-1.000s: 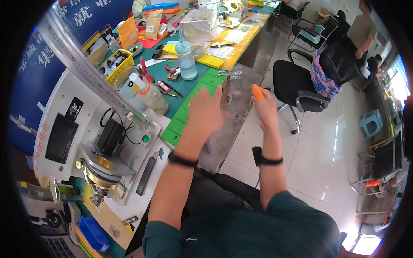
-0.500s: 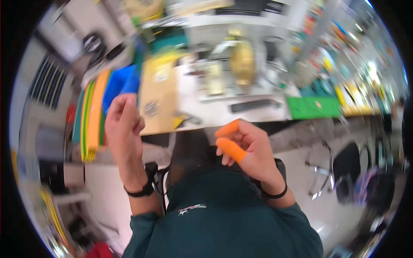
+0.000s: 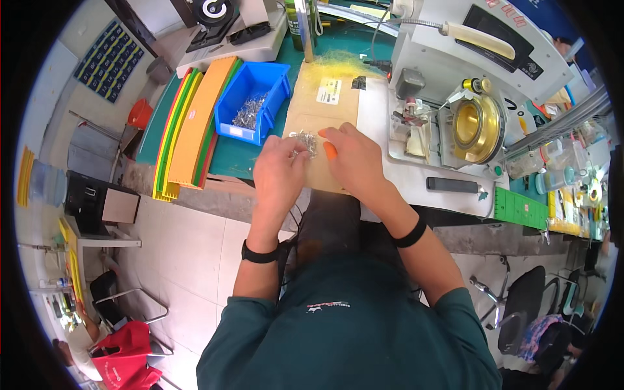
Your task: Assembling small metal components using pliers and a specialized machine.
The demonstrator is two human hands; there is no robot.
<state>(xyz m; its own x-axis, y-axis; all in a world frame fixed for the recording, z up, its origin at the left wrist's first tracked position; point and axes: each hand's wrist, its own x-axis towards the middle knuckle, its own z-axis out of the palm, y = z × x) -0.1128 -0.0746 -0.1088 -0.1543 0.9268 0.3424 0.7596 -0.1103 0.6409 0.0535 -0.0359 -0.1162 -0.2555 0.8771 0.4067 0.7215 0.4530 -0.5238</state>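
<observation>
A small heap of thin silvery metal pieces lies on the brown cardboard at the table's near edge. My left hand reaches it from the left, fingers bent together at the heap; whatever they pinch is too small to make out. From the other side comes my right hand, with orange finger covers on the thumb and forefinger. Those two tips stand a little apart beside the heap, with nothing visible between them. Behind my left hand, a blue bin holds more of the silvery pieces.
Orange, yellow and green strips stand left of the bin. Yellow fine threads lie behind the cardboard. A white machine with a brass-coloured wheel occupies the right side, near a black-handled tool and a green block.
Both hands have come together over the heap on the cardboard; earlier they were apart, the left raised before the blue bin. The whole view has swung to the left.
</observation>
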